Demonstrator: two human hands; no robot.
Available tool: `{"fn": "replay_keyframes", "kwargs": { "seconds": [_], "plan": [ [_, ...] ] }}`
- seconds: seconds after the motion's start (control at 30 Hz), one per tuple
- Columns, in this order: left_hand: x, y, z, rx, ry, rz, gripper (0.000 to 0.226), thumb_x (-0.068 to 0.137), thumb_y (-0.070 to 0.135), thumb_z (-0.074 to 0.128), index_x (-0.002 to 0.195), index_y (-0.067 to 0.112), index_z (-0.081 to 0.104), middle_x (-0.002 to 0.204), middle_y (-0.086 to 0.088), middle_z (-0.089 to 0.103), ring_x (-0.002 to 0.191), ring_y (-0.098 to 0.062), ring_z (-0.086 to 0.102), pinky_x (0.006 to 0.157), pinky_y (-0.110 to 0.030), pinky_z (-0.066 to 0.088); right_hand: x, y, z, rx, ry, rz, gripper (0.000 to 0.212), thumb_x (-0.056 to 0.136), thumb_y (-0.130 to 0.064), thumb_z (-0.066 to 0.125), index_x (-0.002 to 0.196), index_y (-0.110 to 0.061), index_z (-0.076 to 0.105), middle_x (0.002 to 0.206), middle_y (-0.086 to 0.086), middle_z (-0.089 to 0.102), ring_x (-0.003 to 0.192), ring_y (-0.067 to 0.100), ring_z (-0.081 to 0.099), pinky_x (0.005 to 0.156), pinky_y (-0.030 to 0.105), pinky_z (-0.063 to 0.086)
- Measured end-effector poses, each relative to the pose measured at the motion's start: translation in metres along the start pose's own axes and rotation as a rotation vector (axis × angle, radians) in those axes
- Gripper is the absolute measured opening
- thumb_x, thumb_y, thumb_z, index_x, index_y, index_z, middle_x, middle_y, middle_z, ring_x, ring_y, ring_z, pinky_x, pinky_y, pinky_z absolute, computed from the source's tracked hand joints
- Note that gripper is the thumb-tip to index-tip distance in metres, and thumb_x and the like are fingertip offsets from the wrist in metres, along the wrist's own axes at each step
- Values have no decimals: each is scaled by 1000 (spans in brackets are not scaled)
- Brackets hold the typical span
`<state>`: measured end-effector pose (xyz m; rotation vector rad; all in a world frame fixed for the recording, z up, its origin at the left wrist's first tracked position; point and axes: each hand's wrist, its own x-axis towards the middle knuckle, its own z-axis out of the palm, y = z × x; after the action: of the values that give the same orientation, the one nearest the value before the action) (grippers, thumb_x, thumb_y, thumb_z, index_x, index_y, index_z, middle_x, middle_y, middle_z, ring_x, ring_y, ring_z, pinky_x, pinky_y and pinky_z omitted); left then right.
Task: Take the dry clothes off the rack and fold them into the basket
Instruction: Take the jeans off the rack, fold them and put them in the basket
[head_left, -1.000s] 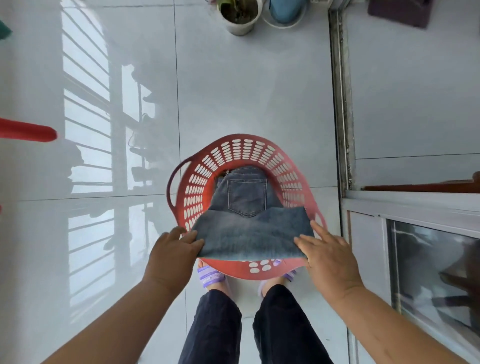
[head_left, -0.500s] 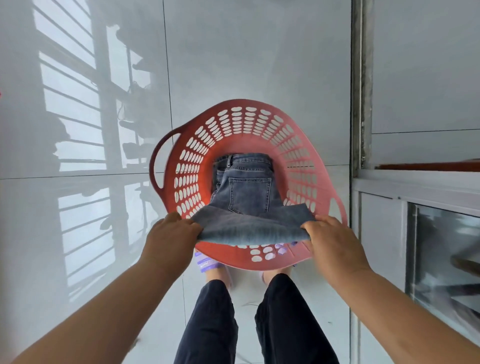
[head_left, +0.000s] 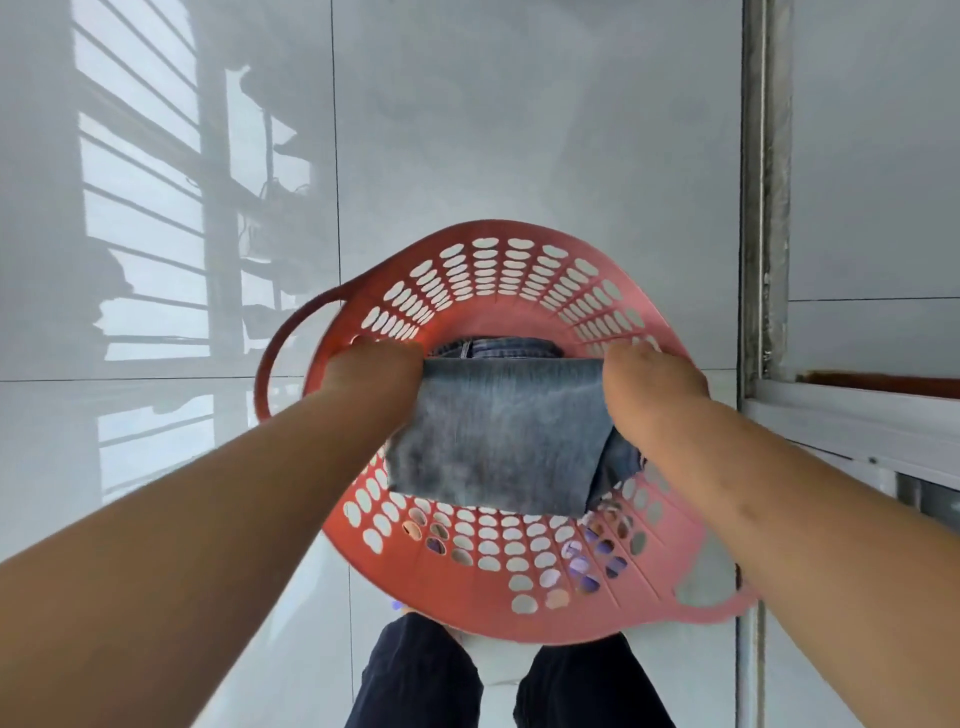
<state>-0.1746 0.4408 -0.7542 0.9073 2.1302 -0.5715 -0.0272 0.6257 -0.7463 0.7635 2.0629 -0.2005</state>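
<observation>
Floor: glossy pale tiles (head_left: 467, 130) lie under the red laundry basket (head_left: 519, 231), and a door track (head_left: 766, 182) runs along the basket's right.
Jeans: the folded jeans (head_left: 498, 431) sit inside the basket, with the top fold stretched across its middle.
Left hand: I see the left hand (head_left: 371, 366) clutching the fold's left corner by the basket's left wall; the fingertips are hidden.
Right hand: the right hand (head_left: 654, 374) clutches the right corner by the basket's right wall.
Risk: I judge that an uneven release lets the stiff denim spring open or bunch, and a hard push could tip the basket.

Soft daylight, window glare on glossy floor (head_left: 519, 130), motion blur, bowed edges
</observation>
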Motion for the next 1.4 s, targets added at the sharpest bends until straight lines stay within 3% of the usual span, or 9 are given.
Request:
{"fn": "replay_keyframes", "kwargs": {
  "seconds": [0.27, 0.57, 0.7, 0.8, 0.87, 1.0, 1.1, 1.23, 1.4],
  "plan": [
    [55, 17, 28, 157, 125, 3, 36, 88, 7, 63, 123, 10, 55, 112, -11, 65, 108, -29, 59, 84, -39, 49, 74, -21, 25, -79, -19, -14, 54, 89, 4, 50, 142, -1, 39, 139, 20, 47, 127, 41, 49, 100, 52, 47],
    [87, 28, 44, 177, 80, -54, 40, 93, 10, 59, 130, 11, 46, 92, -10, 51, 88, -25, 53, 70, -35, 46, 113, -26, 55, -42, 110, -86, 40, 89, 8, 46, 128, 1, 44, 125, 24, 52, 109, 41, 59, 82, 47, 51],
    [94, 34, 64, 100, 162, 16, 60, 91, 14, 60, 143, 11, 30, 129, -15, 45, 119, -31, 49, 91, -41, 48, 124, -28, 72, -8, 160, -90, 41, 87, 8, 47, 127, 1, 42, 126, 23, 51, 111, 42, 57, 83, 47, 51],
    [96, 39, 87, 57, 316, 302, 61, 90, 7, 50, 146, 15, 29, 146, -13, 34, 132, -31, 35, 111, -45, 34, 132, -32, 80, 42, 169, -60, 41, 88, 8, 46, 128, 0, 42, 125, 23, 52, 111, 40, 57, 84, 46, 50],
    [98, 43, 105, 48, 277, 452, 62, 90, 7, 49, 148, 18, 31, 150, -10, 32, 137, -30, 30, 115, -45, 29, 138, -35, 83, 64, 196, -45, 40, 87, 7, 47, 127, -1, 44, 124, 23, 54, 108, 38, 58, 82, 43, 50],
    [110, 45, 135, 38, 9, 314, 78, 95, 32, 55, 156, 27, 7, 163, -10, 4, 148, -35, 11, 117, -53, 22, 147, -39, 92, 110, 234, -25, 41, 89, 7, 47, 129, 1, 41, 126, 22, 52, 111, 35, 57, 82, 41, 48],
    [116, 38, 142, 74, -121, 178, 90, 91, 33, 59, 157, 24, -3, 163, -13, -8, 150, -35, 0, 120, -54, 15, 148, -40, 106, 199, 296, -38, 58, 86, 10, 50, 139, -1, 31, 134, 21, 46, 115, 33, 54, 89, 40, 48],
    [93, 46, 140, 135, -55, 168, 72, 87, 21, 59, 149, 13, 22, 155, -18, 16, 142, -36, 20, 113, -49, 27, 118, -51, 132, 350, 373, -19, 89, 81, 4, 59, 154, -10, 10, 156, 17, 18, 132, 36, 38, 106, 42, 37],
    [56, 62, 142, 189, -148, 171, 51, 94, 22, 53, 140, 8, 37, 132, -15, 40, 120, -30, 41, 97, -39, 44, 71, -61, 162, 475, 153, 93, 81, 91, -9, 55, 155, -12, 5, 162, 16, 1, 148, 34, 13, 118, 43, 25]
  ]
}}
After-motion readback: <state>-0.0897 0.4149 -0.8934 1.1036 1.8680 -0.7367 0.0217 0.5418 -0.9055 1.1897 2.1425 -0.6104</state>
